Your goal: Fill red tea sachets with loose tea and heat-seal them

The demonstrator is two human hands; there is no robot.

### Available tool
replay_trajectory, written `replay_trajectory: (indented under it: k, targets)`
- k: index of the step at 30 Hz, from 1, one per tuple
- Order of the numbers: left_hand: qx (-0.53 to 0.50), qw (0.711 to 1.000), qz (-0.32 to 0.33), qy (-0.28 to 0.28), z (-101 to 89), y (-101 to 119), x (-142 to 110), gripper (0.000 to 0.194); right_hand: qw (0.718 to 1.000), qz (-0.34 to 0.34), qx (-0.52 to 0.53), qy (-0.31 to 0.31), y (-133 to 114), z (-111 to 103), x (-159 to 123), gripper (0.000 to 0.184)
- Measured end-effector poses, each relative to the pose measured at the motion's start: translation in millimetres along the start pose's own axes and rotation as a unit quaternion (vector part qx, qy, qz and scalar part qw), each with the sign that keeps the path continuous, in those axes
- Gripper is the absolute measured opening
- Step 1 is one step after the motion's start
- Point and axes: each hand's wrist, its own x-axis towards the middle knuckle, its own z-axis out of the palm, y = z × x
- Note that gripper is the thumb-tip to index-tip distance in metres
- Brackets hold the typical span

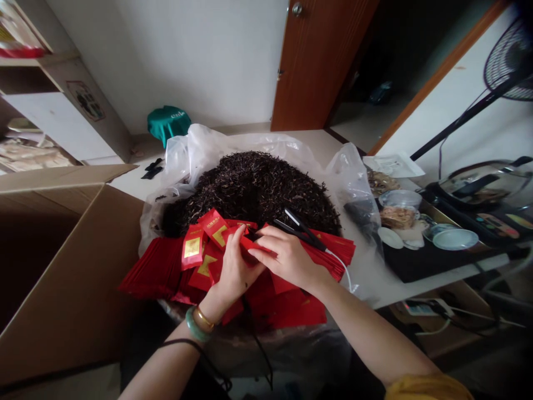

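Between my two hands is a small red packet (249, 243), partly hidden by my fingers. My left hand (238, 265), with a green bangle (196, 325) and a gold one at the wrist, grips it from the left. My right hand (287, 256) pinches it from the other side. Just beyond the right hand lies a black tong-like tool (310, 236) with a white cord, its two arms apart. Filled red packets with gold labels (192, 246) lie left of my hands. Behind them rises a heap of dark dried tea leaves (266, 180).
Stacks of flat red pouches (152, 269) flank the heap, which sits on clear plastic sheeting (353, 172). An open cardboard box (79, 278) stands at the left. Dishes (455, 239) and a tea tray are at the right, below a fan (510, 61).
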Motion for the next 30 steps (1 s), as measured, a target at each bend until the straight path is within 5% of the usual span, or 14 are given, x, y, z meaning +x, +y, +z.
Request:
replay_trajectory:
  k: [5,13,18,24,30]
  targets:
    - [-0.072,0.995,-0.034,-0.059,-7.0,1.0,-1.8,0.066,1.000,0.006,0.005,-0.014,3.2,-6.6,1.6,0.014]
    - [-0.259,0.928,-0.262,-0.051,-13.6,14.9,7.9,0.032,0.996,0.043,-0.008,-0.078,0.4,-22.4,5.6,0.021]
    - [-0.312,0.913,-0.260,-0.028,-15.2,22.9,22.1,0.030,0.996,0.037,0.001,-0.077,3.5,-18.4,4.3,0.022]
    - [-0.310,0.911,-0.273,-0.012,-17.0,22.9,22.5,0.030,0.996,0.073,0.046,0.015,5.2,-10.4,2.5,0.005]
    - [-0.293,0.914,-0.281,0.007,-16.4,19.6,19.0,0.029,0.977,0.188,0.085,0.054,8.1,-7.0,4.3,0.027]
